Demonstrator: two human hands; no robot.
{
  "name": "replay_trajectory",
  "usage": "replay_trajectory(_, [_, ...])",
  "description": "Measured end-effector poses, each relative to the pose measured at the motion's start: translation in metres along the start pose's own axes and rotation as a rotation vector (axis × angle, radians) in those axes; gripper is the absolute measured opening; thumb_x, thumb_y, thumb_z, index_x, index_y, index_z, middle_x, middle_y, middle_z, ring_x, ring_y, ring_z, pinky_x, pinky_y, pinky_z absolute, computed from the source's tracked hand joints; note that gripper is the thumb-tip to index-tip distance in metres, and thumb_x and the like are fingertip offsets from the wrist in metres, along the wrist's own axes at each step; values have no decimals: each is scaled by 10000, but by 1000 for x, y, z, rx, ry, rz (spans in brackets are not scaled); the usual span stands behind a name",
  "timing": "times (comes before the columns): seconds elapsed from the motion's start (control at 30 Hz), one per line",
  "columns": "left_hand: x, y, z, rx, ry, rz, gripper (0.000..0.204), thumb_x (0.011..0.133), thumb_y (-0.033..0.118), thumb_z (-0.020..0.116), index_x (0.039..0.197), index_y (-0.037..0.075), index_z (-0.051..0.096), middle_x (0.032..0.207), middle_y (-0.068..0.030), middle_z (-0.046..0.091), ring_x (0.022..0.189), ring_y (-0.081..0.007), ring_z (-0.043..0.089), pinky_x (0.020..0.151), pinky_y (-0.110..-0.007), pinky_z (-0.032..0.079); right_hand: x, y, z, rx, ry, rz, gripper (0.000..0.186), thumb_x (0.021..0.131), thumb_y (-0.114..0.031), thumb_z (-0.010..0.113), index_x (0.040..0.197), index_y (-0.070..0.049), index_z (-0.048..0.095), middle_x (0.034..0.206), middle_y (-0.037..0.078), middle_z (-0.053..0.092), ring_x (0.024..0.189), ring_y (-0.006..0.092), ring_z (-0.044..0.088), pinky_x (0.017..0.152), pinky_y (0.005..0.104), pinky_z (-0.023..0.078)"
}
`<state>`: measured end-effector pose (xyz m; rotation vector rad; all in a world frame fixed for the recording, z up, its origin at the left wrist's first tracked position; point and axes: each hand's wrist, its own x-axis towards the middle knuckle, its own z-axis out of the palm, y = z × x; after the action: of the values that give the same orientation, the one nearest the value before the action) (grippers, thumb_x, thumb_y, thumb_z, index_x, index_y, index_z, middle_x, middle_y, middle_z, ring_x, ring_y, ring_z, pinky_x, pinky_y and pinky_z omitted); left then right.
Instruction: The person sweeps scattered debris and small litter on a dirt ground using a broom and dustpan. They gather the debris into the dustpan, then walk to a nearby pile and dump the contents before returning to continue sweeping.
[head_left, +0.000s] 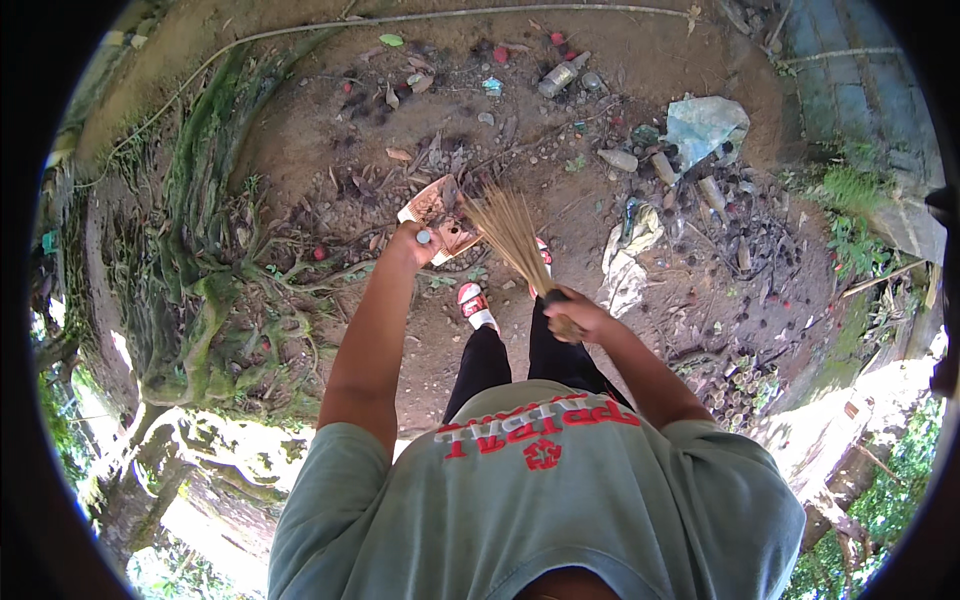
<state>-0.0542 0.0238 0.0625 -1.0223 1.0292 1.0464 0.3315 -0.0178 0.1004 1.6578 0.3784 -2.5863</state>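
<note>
My left hand [413,241] is closed on the handle of a pale dustpan [453,242] with white ridged edges, its inside smeared with dirt and dry bits. My right hand [578,313] grips the dark bound end of a bundle broom [515,240] made of thin straw-coloured sticks. The broom's fanned tips reach up to the dustpan's right side; whether they touch it I cannot tell. My feet in red and white footwear [473,302] stand on bare soil just below the dustpan, one partly behind the broom.
Mossy tree roots [210,300] spread along the left. Plastic bottles [557,78], a torn bluish plastic sheet [700,130], a crumpled whitish bag [625,270], dry leaves and dark litter lie on the ground ahead and right. A blue-grey stone slope [850,100] edges the upper right.
</note>
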Motion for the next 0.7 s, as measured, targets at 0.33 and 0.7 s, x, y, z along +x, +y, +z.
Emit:
replay_trajectory(0.33, [6, 12, -5, -42, -63, 22, 68, 796, 9, 445, 815, -34, 395, 740, -98, 430, 583, -166, 442, 448, -233, 461, 91, -60, -18, 99, 75, 53, 175, 745, -50, 616, 846, -115, 489, 553, 23, 450, 413, 143, 465, 427, 345, 456])
replay_trajectory(0.7, [-25, -4, -59, -153, -228, 52, 90, 910, 36, 339, 857, -20, 387, 668, -56, 396, 530, -139, 425, 418, -238, 420, 42, -23, 102, -517, -107, 74, 491, 786, -85, 678, 1219, -114, 448, 831, 77, 578, 608, 159, 579, 504, 361, 516])
